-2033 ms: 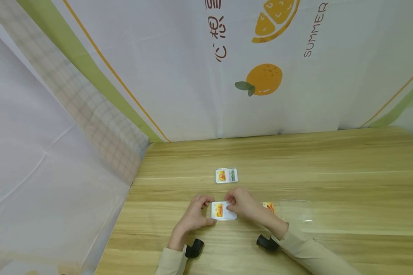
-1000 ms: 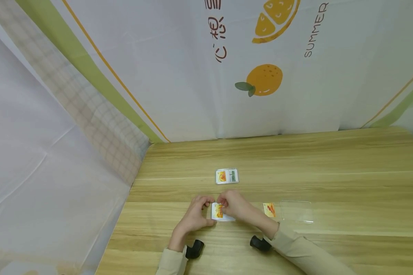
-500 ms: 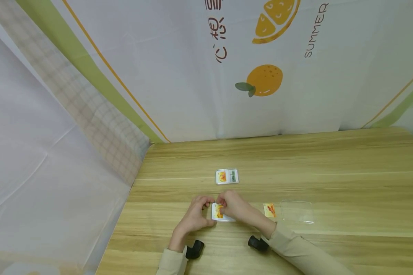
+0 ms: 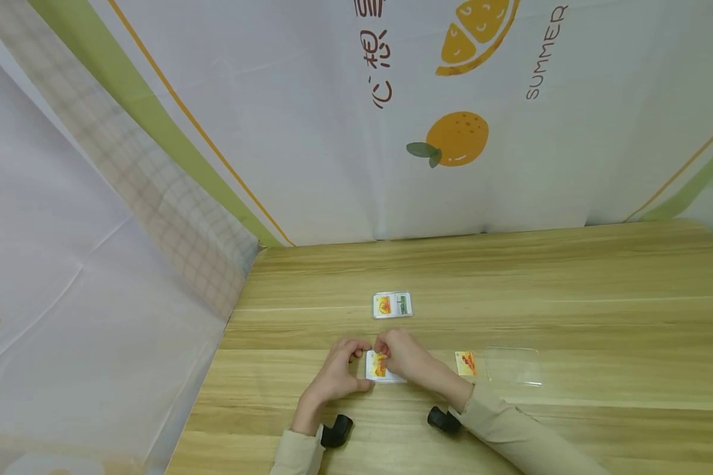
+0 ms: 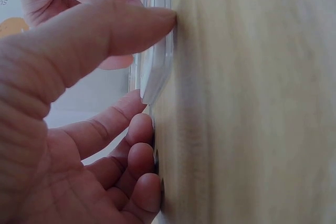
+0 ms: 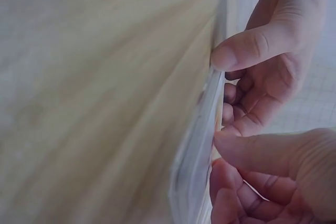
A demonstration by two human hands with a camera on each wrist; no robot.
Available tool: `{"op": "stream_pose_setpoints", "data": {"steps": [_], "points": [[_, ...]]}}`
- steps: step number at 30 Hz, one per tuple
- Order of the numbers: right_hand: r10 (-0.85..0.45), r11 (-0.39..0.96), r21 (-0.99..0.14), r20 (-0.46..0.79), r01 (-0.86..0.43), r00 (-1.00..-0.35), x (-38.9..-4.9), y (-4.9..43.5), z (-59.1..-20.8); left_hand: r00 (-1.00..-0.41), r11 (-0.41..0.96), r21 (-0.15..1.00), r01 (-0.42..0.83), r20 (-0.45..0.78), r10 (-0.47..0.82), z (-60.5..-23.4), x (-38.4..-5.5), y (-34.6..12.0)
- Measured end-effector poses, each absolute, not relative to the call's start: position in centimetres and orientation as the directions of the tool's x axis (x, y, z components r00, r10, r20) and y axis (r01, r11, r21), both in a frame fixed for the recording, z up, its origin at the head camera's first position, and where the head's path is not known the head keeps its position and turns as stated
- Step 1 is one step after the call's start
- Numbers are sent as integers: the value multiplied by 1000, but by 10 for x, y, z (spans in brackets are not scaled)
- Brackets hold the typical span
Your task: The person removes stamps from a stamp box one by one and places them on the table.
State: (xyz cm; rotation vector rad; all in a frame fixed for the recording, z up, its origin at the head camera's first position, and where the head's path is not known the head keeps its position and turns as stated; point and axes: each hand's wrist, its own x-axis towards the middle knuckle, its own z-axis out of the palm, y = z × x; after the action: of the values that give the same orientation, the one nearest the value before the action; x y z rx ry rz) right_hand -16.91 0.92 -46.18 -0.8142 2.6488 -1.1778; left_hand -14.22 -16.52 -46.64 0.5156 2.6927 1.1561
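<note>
One white case (image 4: 390, 377) — seemingly clear-edged.

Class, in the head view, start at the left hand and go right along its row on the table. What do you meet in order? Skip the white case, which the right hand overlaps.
Left hand → right hand → small orange card → clear plastic cover.
</note>
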Motion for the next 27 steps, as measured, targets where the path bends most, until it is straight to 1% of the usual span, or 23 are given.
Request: {"op": "stream_pose_setpoints", "data": {"steps": [10,21,27], "points": [[-501,606,-679,78,-414,-862,-171,6,-461,-925,635,730,254,-10,381,-467,-144,-166],[-482,633,-676,38,-377,-876,-171,4,-457,-923,634,725,267,3,386,-468,-144,-166],[-475,640,-672,36,-373,-879,-170,4,-457,-921,631,727,271,6,389,-469,-144,-167]]}}
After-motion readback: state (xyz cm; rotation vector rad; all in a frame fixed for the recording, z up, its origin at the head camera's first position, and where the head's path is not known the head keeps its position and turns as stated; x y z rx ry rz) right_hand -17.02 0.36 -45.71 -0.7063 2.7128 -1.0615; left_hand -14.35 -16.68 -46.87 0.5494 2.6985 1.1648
